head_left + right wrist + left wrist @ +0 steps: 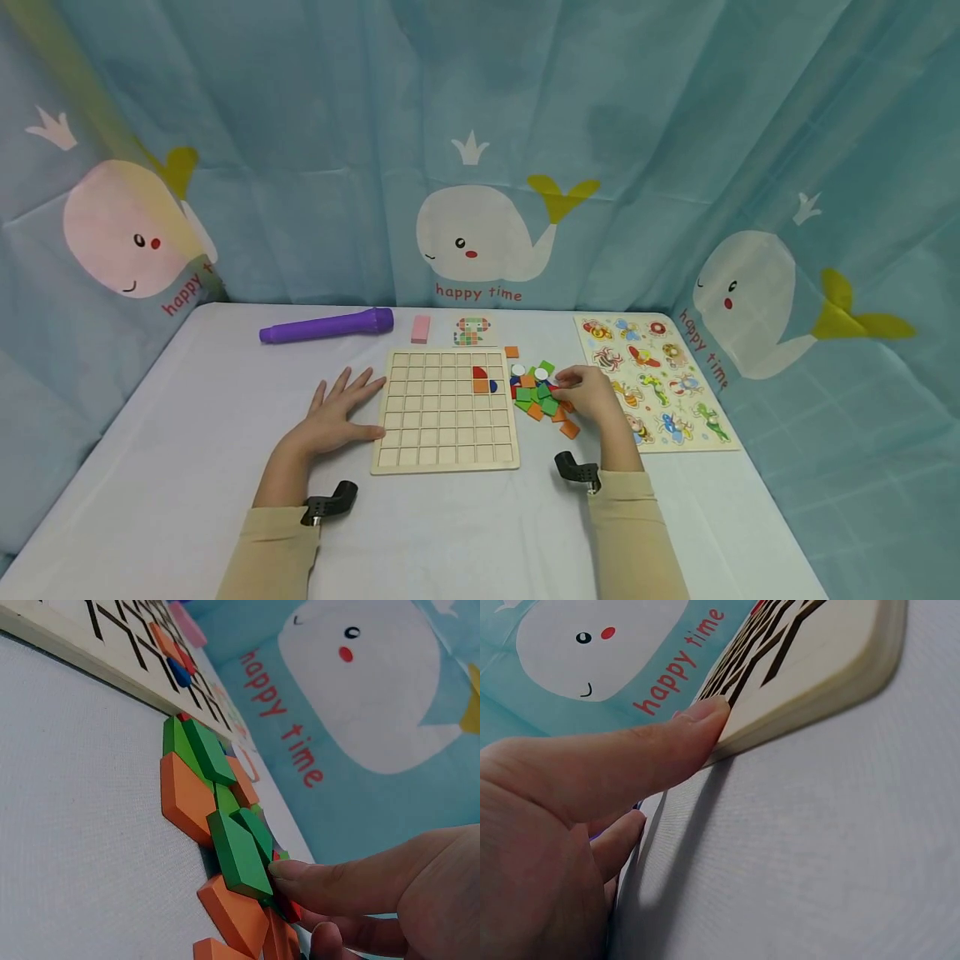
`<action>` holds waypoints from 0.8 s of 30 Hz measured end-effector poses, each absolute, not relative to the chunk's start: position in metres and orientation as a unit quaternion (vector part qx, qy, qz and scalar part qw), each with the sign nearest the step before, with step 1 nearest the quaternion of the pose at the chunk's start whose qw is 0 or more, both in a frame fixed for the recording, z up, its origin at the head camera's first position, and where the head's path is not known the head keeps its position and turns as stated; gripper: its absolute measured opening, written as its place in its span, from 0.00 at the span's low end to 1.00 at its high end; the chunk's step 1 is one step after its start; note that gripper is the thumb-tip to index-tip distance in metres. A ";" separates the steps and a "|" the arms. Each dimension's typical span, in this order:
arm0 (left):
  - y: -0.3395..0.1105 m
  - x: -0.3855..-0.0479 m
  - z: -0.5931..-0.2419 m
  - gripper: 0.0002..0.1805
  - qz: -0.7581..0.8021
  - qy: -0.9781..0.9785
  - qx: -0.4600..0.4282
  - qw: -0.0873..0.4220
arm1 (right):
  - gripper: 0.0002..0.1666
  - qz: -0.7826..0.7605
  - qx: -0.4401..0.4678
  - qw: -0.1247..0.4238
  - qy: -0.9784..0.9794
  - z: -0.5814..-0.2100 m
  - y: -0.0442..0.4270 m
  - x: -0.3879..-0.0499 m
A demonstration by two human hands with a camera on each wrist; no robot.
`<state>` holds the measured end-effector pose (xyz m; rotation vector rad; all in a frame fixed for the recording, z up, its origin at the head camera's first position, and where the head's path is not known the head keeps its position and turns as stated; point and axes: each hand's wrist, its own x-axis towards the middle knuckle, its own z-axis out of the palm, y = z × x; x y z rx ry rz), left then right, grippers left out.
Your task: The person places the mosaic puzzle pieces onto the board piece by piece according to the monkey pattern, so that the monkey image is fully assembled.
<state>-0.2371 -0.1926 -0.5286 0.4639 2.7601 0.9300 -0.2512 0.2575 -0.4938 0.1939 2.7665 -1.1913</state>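
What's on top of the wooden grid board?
On the board: one red piece, one orange piece and one blue piece. The left hand covers a bit of its edge. Underneath can't be seen.

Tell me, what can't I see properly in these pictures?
Head: the bottom of the piece pile, hidden under upper pieces.
Head: the picture card's little details, too small.
Left wrist: part of the grid board, cut off by the top edge.
Right wrist: an orange piece, cut off by the bottom edge.
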 end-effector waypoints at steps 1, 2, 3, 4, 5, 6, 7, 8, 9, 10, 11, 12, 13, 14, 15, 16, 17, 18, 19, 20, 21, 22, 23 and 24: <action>-0.193 -0.237 -0.529 0.54 0.315 0.931 0.156 0.097 | 0.15 -0.393 0.064 0.062 0.915 -0.495 0.258 -0.251; -0.192 -0.237 -0.529 0.54 0.314 0.931 0.156 0.096 | 0.14 -0.393 0.064 0.063 0.915 -0.496 0.258 -0.252; -0.192 -0.237 -0.529 0.54 0.315 0.931 0.157 0.096 | 0.13 -0.394 0.064 0.065 0.915 -0.496 0.258 -0.252; -0.192 -0.237 -0.530 0.54 0.314 0.931 0.156 0.096 | 0.12 -0.394 0.064 0.065 0.914 -0.497 0.258 -0.252; -0.192 -0.236 -0.530 0.54 0.314 0.931 0.156 0.097 | 0.11 -0.396 0.066 0.066 0.913 -0.497 0.258 -0.252; -0.192 -0.236 -0.530 0.54 0.314 0.932 0.156 0.097 | 0.11 -0.397 0.067 0.066 0.913 -0.496 0.258 -0.252; -0.192 -0.236 -0.530 0.54 0.313 0.932 0.156 0.098 | 0.10 -0.397 0.067 0.067 0.913 -0.496 0.258 -0.252; -0.191 -0.236 -0.529 0.54 0.313 0.932 0.156 0.097 | 0.10 -0.397 0.066 0.065 0.913 -0.495 0.258 -0.252; -0.191 -0.236 -0.529 0.54 0.314 0.932 0.156 0.097 | 0.09 -0.397 0.068 0.064 0.913 -0.494 0.258 -0.251; -0.191 -0.236 -0.529 0.54 0.314 0.932 0.156 0.097 | 0.09 -0.398 0.069 0.063 0.913 -0.493 0.257 -0.251; -0.191 -0.236 -0.529 0.54 0.315 0.931 0.156 0.097 | 0.09 -0.398 0.070 0.062 0.913 -0.492 0.257 -0.251; -0.191 -0.236 -0.528 0.54 0.316 0.931 0.156 0.098 | 0.09 -0.395 0.069 0.061 0.914 -0.491 0.257 -0.251; -0.191 -0.235 -0.528 0.54 0.315 0.931 0.156 0.098 | 0.10 -0.393 0.068 0.059 0.915 -0.489 0.256 -0.251; -0.191 -0.236 -0.528 0.54 0.316 0.931 0.156 0.098 | 0.10 -0.391 0.067 0.057 0.916 -0.488 0.255 -0.251; -0.191 -0.236 -0.528 0.54 0.314 0.931 0.156 0.098 | 0.11 -0.389 0.065 0.055 0.917 -0.486 0.254 -0.251; -0.191 -0.236 -0.529 0.54 0.315 0.931 0.157 0.098 | 0.13 -0.385 0.061 0.052 0.919 -0.485 0.253 -0.251; -0.191 -0.236 -0.529 0.54 0.315 0.931 0.156 0.098 | 0.14 -0.383 0.055 0.050 0.921 -0.484 0.253 -0.251; -0.191 -0.237 -0.530 0.54 0.314 0.931 0.156 0.097 | 0.16 -0.380 0.050 0.048 0.922 -0.483 0.252 -0.251; -0.191 -0.237 -0.530 0.54 0.313 0.932 0.154 0.097 | 0.17 -0.379 0.045 0.046 0.923 -0.482 0.250 -0.251; -0.192 -0.237 -0.531 0.54 0.312 0.933 0.154 0.097 | 0.18 -0.379 0.041 0.045 0.924 -0.482 0.248 -0.251; -0.192 -0.237 -0.531 0.54 0.312 0.933 0.153 0.098 | 0.18 -0.379 0.038 0.043 0.924 -0.481 0.247 -0.251; -0.192 -0.237 -0.531 0.54 0.314 0.932 0.155 0.098 | 0.19 -0.381 0.036 0.041 0.923 -0.480 0.245 -0.251; -0.192 -0.237 -0.531 0.54 0.315 0.931 0.156 0.099 | 0.19 -0.386 0.035 0.040 0.921 -0.479 0.244 -0.251; -0.192 -0.238 -0.531 0.54 0.316 0.930 0.156 0.099 | 0.19 -0.389 0.035 0.038 0.920 -0.478 0.243 -0.251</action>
